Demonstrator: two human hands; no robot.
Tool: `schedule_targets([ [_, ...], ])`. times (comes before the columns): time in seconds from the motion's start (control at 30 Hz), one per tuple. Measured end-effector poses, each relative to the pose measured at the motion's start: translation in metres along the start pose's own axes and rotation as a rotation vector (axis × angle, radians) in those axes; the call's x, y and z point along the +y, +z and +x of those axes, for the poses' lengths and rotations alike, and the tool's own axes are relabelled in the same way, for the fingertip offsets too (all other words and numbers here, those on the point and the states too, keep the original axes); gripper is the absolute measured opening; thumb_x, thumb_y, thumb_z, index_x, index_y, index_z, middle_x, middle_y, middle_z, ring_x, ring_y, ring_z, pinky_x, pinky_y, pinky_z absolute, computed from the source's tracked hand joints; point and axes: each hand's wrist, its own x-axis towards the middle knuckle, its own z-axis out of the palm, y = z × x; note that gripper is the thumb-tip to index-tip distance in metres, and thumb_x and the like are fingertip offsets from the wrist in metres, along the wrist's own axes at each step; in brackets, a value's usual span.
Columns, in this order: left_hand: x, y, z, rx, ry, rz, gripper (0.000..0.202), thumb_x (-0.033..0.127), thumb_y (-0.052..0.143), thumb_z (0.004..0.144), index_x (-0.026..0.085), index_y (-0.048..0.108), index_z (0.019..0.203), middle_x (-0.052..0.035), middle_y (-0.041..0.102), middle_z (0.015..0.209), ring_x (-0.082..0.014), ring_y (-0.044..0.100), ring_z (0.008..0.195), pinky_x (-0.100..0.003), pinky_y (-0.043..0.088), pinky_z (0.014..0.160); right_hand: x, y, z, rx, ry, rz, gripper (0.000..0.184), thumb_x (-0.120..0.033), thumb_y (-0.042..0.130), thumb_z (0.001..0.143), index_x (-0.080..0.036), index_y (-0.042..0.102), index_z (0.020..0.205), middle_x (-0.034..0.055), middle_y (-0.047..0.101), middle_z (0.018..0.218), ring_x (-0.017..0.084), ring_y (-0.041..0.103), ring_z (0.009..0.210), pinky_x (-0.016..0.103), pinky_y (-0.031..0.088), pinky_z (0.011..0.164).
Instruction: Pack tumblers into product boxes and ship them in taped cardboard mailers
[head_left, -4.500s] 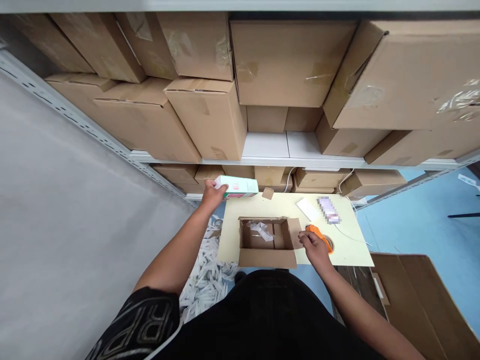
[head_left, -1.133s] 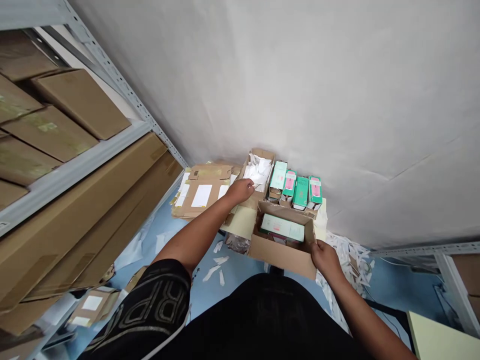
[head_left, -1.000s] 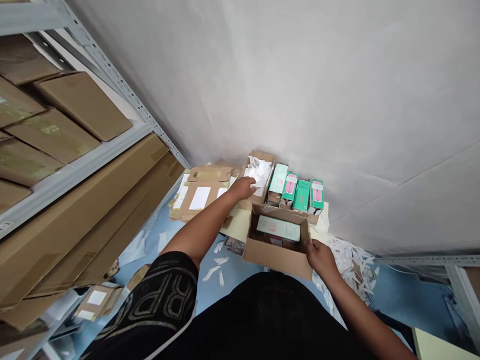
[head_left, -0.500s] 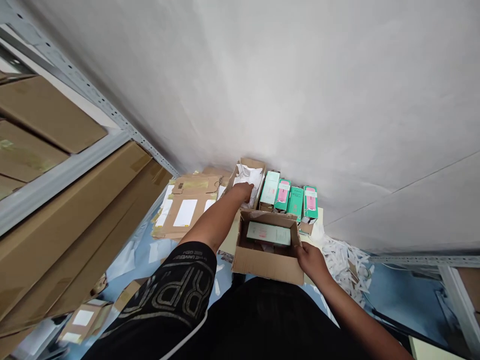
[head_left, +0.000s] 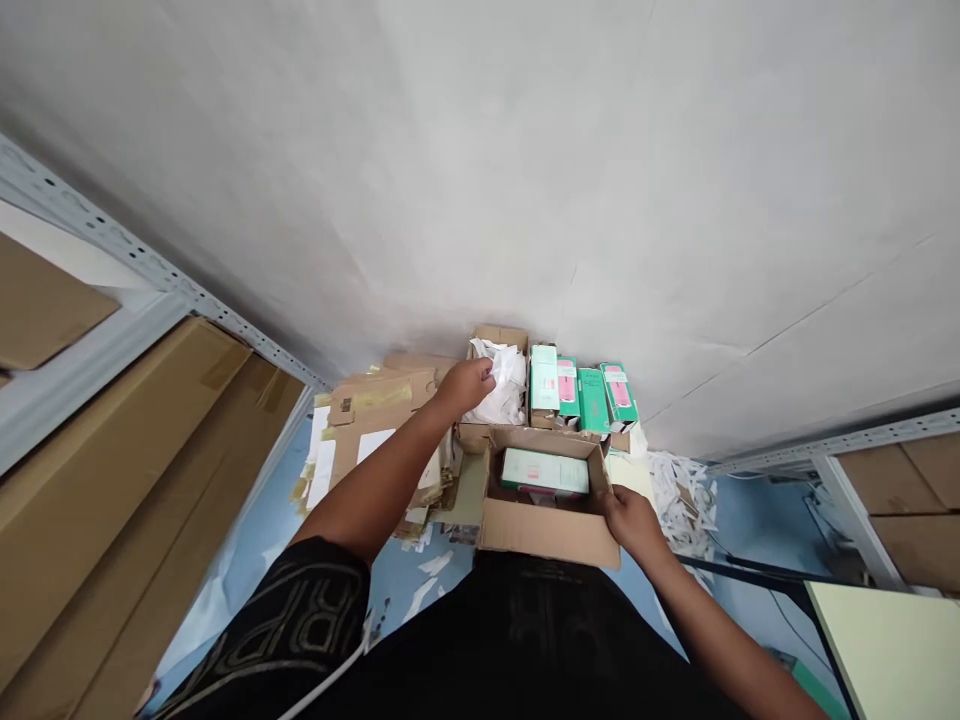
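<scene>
An open cardboard box (head_left: 544,528) rests at my lap with a pale green product carton (head_left: 545,472) lying flat inside. My right hand (head_left: 632,520) grips the box's right front corner. My left hand (head_left: 466,385) reaches forward and closes on crumpled white paper (head_left: 501,388) that fills a second open box (head_left: 495,338) against the wall. Several green and pink cartons (head_left: 581,386) stand upright in a row just right of that paper-filled box.
A pile of flattened cardboard with white labels (head_left: 371,440) lies on the blue floor to the left. Metal shelving with large brown boxes (head_left: 120,480) runs along the left. Shredded white paper (head_left: 686,490) litters the right. A pale yellow table corner (head_left: 892,640) shows at bottom right.
The view swung from the shelf and table to the wall corner. The green carton now lies in the box. In the last second my left hand went into the white paper and closed on it.
</scene>
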Motion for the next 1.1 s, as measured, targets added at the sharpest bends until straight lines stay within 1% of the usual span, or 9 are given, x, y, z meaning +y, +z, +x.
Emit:
schedule_targets([
  [0.1,0.012,-0.024,-0.042,0.088,0.188,-0.233,0.021,0.034,0.053,0.092,0.019,0.067,0.087,-0.0036,0.066,0.085,-0.0187,0.060,0.079,-0.028,0.045,0.074,-0.007,0.009,-0.010,0.030,0.038,-0.002,0.037,-0.039,0.043,0.096,-0.020,0.073,0.084,0.0098,0.076,0.087,0.024,0.069,0.085,0.026,0.039,0.066],
  [0.27,0.046,0.001,-0.104,-0.262,0.488,-0.420,0.016,0.033,0.066,0.083,0.024,0.074,0.094,-0.0062,0.071,0.096,-0.0253,0.066,0.095,-0.033,0.047,0.089,-0.017,0.021,-0.024,0.072,0.084,-0.013,0.038,-0.039,0.043,0.096,-0.019,0.072,0.082,0.0106,0.076,0.086,0.023,0.068,0.083,0.026,0.037,0.065],
  [0.37,0.052,0.027,-0.121,-0.345,0.440,-0.444,0.029,0.034,0.075,0.076,0.025,0.076,0.104,-0.0096,0.073,0.106,-0.0319,0.067,0.104,-0.039,0.048,0.098,-0.022,0.025,-0.033,0.088,0.105,-0.021,0.038,-0.038,0.043,0.096,-0.018,0.072,0.081,0.0107,0.075,0.085,0.023,0.067,0.082,0.026,0.036,0.064],
  [0.47,0.044,0.030,-0.128,-0.345,0.451,-0.441,0.036,0.036,0.070,0.083,0.025,0.074,0.117,-0.0109,0.072,0.116,-0.0328,0.065,0.113,-0.043,0.046,0.105,-0.024,0.025,-0.042,0.103,0.118,-0.024,0.037,-0.038,0.044,0.096,-0.018,0.071,0.080,0.0103,0.075,0.085,0.022,0.066,0.081,0.026,0.034,0.064],
  [0.57,0.029,0.017,-0.136,-0.219,0.446,-0.453,0.034,0.035,0.061,0.091,0.026,0.072,0.121,-0.0102,0.069,0.124,-0.0307,0.060,0.122,-0.044,0.043,0.111,-0.020,0.025,-0.051,0.130,0.144,-0.016,0.036,-0.039,0.044,0.095,-0.019,0.069,0.077,0.0097,0.074,0.082,0.022,0.064,0.079,0.026,0.033,0.063],
  [0.7,0.012,0.019,-0.149,0.043,0.160,-0.525,0.043,0.038,0.063,0.088,0.024,0.064,0.130,-0.0123,0.060,0.137,-0.0306,0.054,0.131,-0.044,0.044,0.112,-0.011,0.023,-0.066,0.180,0.170,0.045,0.037,-0.041,0.044,0.093,-0.020,0.064,0.071,0.0078,0.070,0.075,0.021,0.062,0.074,0.027,0.032,0.061],
  [0.8,0.012,0.038,-0.158,-0.178,-0.024,-0.690,0.061,0.048,0.062,0.089,0.019,0.052,0.142,-0.0153,0.060,0.140,-0.0301,0.062,0.123,-0.042,0.052,0.101,-0.003,0.017,-0.078,0.225,0.166,0.087,0.037,-0.041,0.043,0.093,-0.020,0.063,0.069,0.0068,0.069,0.072,0.021,0.060,0.072,0.028,0.032,0.061],
  [0.9,0.027,0.055,-0.162,-0.431,-0.025,-0.769,0.064,0.054,0.058,0.091,0.018,0.051,0.144,-0.0148,0.062,0.142,-0.0312,0.062,0.124,-0.042,0.051,0.103,0.009,0.010,-0.089,0.262,0.178,0.106,0.037,-0.041,0.044,0.093,-0.020,0.064,0.070,0.0070,0.070,0.073,0.021,0.060,0.072,0.028,0.032,0.061],
  [1.1,0.096,0.074,-0.155,-0.368,0.105,-0.682,0.058,0.032,0.051,0.089,0.018,0.055,0.145,-0.0087,0.066,0.139,-0.0278,0.065,0.119,-0.039,0.048,0.105,0.052,-0.006,-0.107,0.337,0.248,0.151,0.035,-0.040,0.046,0.093,-0.020,0.068,0.074,0.0083,0.072,0.076,0.022,0.062,0.074,0.028,0.031,0.061],
])
